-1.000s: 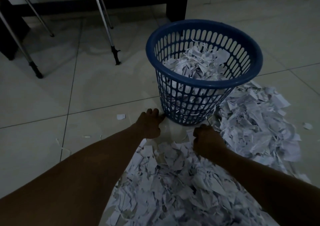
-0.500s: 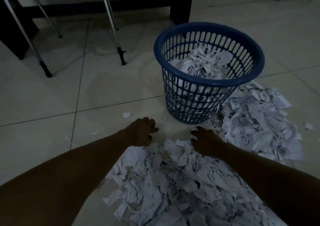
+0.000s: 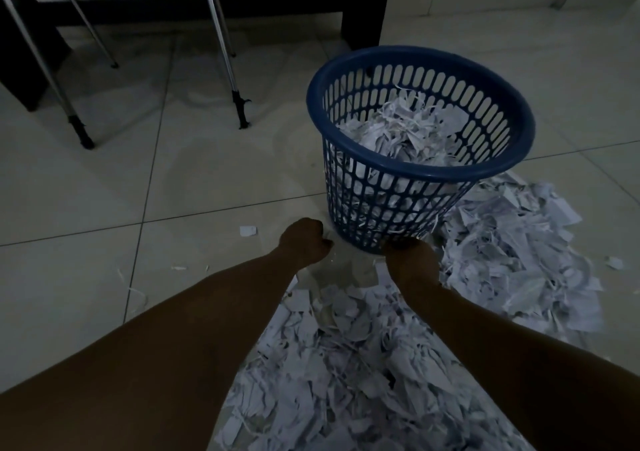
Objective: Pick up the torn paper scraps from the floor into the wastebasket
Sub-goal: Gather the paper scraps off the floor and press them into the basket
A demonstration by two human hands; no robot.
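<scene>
Head view: our left hand [image 3: 304,244] and right hand [image 3: 412,260] reach the blue slotted plastic wastebasket [image 3: 420,170]; grips we cannot tell. Next, we gather white torn paper scraps [image 3: 346,364].

The right hand [image 3: 412,263] hides the basket's [image 3: 381,215] near foot — its fingers can't be made out. The paper heap [image 3: 311,374] runs off the bottom edge, both forearms too. Chair legs [image 3: 221,42] are cut off at the top.
</scene>
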